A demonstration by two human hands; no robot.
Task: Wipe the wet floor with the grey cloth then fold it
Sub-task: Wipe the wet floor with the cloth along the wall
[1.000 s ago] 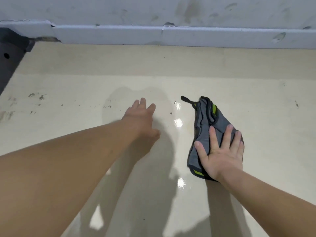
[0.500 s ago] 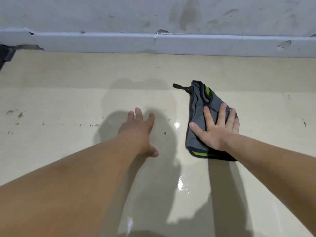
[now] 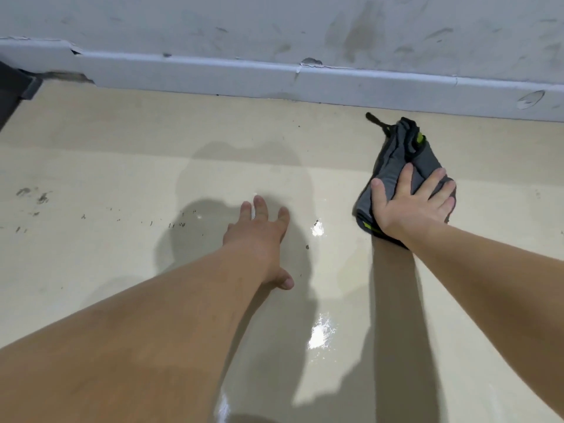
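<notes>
the wet beige floor (image 3: 320,334) is glistening; the right hand (image 3: 409,206) is pressing flat, fingers spread, on the bunched grey cloth (image 3: 393,166), while the left hand (image 3: 259,236) is resting spread, holding nothing.

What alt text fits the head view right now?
A person's right hand presses flat on a crumpled grey cloth with lime-green trim on a glossy cream tiled floor, near a scuffed white baseboard. The left hand rests open on the floor beside shiny wet patches.
</notes>
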